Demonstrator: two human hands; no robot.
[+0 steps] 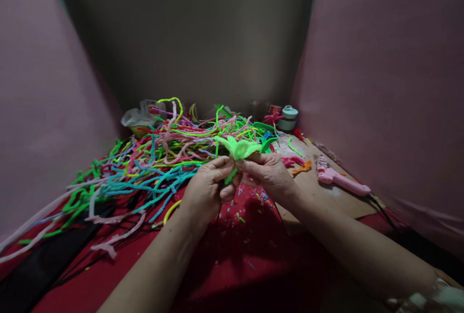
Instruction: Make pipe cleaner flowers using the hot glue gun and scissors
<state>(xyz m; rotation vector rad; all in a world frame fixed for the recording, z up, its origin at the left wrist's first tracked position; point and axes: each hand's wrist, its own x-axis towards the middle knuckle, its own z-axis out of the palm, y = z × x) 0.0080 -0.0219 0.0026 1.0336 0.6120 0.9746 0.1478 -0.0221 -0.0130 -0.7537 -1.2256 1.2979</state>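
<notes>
Left hand: I see fingers pinching the green pipe-cleaner flower stem.
Right hand: fingers pinched on the same flower.

Two hands were in view, a left hand and a right hand, sharing one green piece between them. One heap of pipe cleaners lay behind, its strands too many and too tangled to count. There was one pink glue gun, one board, one small jar, one plastic bag and one orange scrap.
</notes>
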